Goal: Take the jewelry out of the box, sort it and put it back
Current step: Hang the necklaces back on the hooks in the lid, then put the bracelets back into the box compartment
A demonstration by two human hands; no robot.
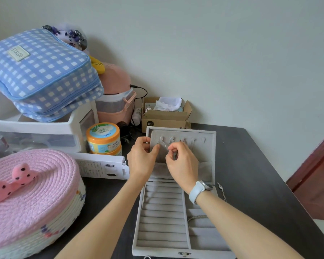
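A grey velvet jewelry box point(163, 228) lies open on the dark table, its lid point(208, 146) raised toward the wall with a row of hooks. My left hand point(141, 159) and my right hand point(181, 165) are both up at the lid, each pinching an end of a thin silver chain point(165, 144) that hangs from the hooks. The ring rolls in the base are bare. Another chain point(195, 217) lies in a right-hand compartment. A silver bracelet point(222, 191) rests on the table just right of the box.
On the left stand a pink woven basket point(32, 199), a white flat carton point(103, 168), orange-lidded tins point(103, 138) and a drawer unit with a blue checked bag point(39, 71). A small cardboard box point(165, 114) sits behind the lid. Table edge runs at right.
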